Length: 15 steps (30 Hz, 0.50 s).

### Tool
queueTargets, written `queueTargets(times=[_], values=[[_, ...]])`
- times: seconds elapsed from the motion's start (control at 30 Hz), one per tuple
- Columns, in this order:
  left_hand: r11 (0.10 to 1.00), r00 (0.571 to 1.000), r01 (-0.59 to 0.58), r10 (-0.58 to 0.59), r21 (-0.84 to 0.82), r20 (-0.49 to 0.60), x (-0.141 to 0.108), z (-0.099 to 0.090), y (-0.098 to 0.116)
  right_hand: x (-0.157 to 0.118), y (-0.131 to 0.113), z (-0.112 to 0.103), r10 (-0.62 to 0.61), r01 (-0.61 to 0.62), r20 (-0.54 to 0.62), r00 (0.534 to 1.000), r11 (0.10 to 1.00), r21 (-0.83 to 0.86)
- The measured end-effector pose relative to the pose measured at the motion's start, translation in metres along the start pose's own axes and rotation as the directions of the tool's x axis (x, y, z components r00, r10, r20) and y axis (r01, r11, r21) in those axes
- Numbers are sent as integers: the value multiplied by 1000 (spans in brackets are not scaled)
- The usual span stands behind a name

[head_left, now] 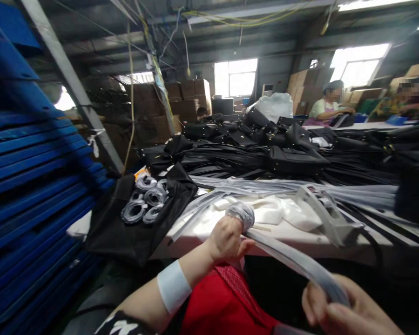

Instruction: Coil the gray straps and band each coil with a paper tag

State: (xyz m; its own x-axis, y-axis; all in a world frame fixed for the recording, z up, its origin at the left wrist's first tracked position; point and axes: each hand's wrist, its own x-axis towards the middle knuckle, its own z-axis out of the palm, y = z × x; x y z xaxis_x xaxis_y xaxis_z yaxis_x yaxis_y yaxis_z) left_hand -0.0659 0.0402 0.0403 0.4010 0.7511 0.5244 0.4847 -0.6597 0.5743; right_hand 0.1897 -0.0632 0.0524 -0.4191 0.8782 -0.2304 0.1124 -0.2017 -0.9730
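My left hand (227,237) is closed on the coiled end of a plastic-wrapped strap, just above the front edge of the white table. The coil (242,215) shows above its fingers. From there the strap (293,258) runs down to the right into my right hand (338,302), whose fingers are wrapped round it, slightly blurred. Several wrapped coils (155,197) lie on a black bag (117,237) at the left end of the table. More long wrapped straps (265,186) stretch across the table behind my hands.
A grey tape dispenser (326,216) stands at the right of the white table (199,232). Behind lie piled black bags (296,158) and straps. Blue stacked panels (31,186) rise at the left, beside a slanted metal post (73,83). Two people sit farther back right.
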Motion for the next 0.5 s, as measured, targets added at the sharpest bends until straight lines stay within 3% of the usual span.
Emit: queueTargets(times=[0.03, 0.1, 0.17, 0.23, 0.27, 0.3, 0.4, 0.5], values=[[999, 996, -23, 19, 42, 90, -2, 4, -4, -1, -8, -13, -5, 2, -90, 996, 1000, -30], [998, 967, 39, -49, 46, 250, -5, 7, -2, 4, -16, -38, -47, -6, -263, 964, 981, -196], [977, 886, 203, -152, -72, 437, -4, 3, 7, 15, -13, -55, -140, -15, -362, 922, 919, -394], [861, 763, 427, -179, -277, 621, -2, -4, 18, 26, -4, -62, -190, -25, -374, 908, 865, -502], [756, 715, 531, -157, -383, 681, 0, -7, 23, 30, 1, -62, -183, -32, -360, 915, 856, -516], [631, 694, 612, -142, -476, 706, 1, -9, 27, 34, 5, -59, -158, -41, -339, 927, 858, -512], [312, 708, 698, -163, -645, 687, 4, -11, 32, 38, 13, -47, -79, -54, -265, 961, 886, -460], [137, 720, 689, -243, -712, 650, 11, -8, 29, 43, 18, -33, -33, -59, -254, 967, 936, -347]])
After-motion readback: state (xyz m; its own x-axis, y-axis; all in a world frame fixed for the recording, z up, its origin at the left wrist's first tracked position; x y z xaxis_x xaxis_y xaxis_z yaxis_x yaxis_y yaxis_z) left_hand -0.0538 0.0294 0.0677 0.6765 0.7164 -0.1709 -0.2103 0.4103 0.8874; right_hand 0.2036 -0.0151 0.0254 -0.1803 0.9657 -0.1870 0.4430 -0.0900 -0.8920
